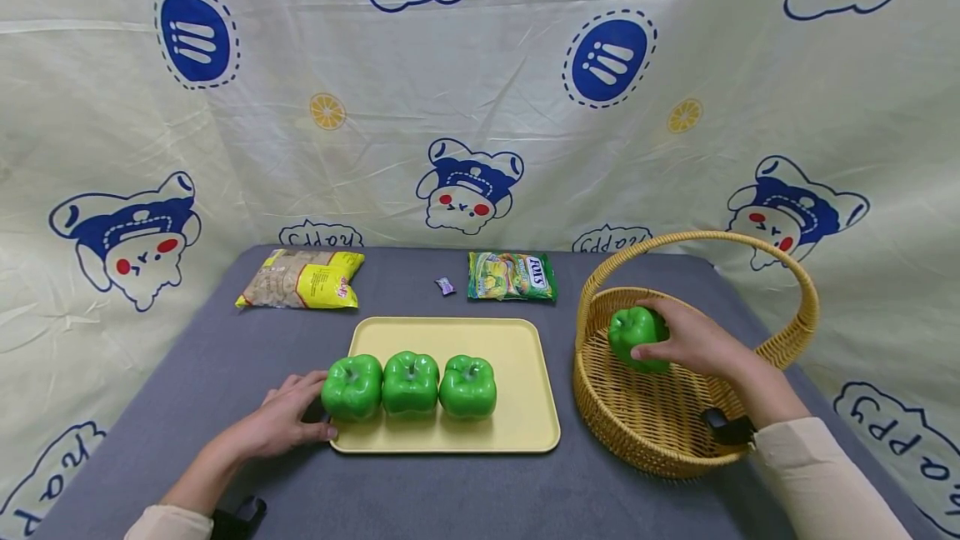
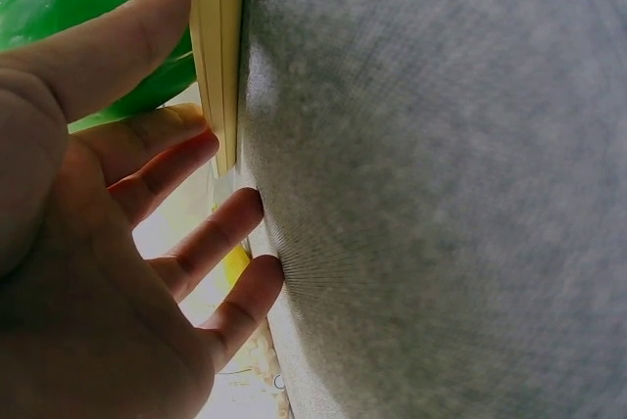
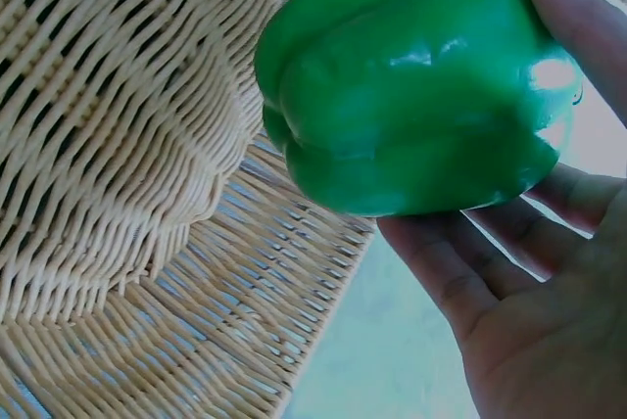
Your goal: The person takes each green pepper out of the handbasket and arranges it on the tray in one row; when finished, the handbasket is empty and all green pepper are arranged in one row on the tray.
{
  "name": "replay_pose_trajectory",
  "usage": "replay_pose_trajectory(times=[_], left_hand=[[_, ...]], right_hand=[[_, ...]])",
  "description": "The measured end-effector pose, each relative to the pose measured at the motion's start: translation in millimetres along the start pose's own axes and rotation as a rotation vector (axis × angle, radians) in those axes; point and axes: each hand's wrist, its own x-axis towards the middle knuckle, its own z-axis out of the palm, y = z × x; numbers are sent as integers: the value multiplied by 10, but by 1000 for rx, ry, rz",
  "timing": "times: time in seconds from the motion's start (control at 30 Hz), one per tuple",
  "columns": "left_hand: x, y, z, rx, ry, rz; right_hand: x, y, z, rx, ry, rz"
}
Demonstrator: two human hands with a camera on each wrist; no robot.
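Observation:
Three green bell peppers [image 1: 409,384] stand in a row on the left part of a pale yellow tray [image 1: 521,390]. My left hand [image 1: 283,417] is at the tray's left edge; in the left wrist view its thumb and fingertips touch the tray's rim [image 2: 217,57], with the fingers nearly straight and spread. Over in the wicker basket [image 1: 592,394], my right hand [image 1: 693,338] grips another green bell pepper [image 1: 630,338] between thumb and fingers. The right wrist view shows this bell pepper [image 3: 411,96] held above the woven basket bottom [image 3: 108,125].
The basket's tall handle [image 1: 806,298] arches over the right forearm. Behind the tray lie a yellow snack bag [image 1: 303,279], a tiny purple packet [image 1: 445,286] and a green packet [image 1: 512,277]. A grey cloth [image 1: 442,498] covers the table, and a printed curtain [image 1: 480,65] hangs behind.

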Motion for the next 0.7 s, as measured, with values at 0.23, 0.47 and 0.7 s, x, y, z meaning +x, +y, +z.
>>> replay_pose_trajectory(times=[0.23, 0.47, 0.7], left_hand=[[-15, -2, 8, -3, 10, 22], [-19, 4, 6, -4, 9, 18], [-22, 12, 7, -1, 11, 21]], right_hand=[[-89, -103, -74, 27, 34, 12], [-161, -158, -143, 25, 86, 10], [-270, -236, -196, 14, 144, -13]])
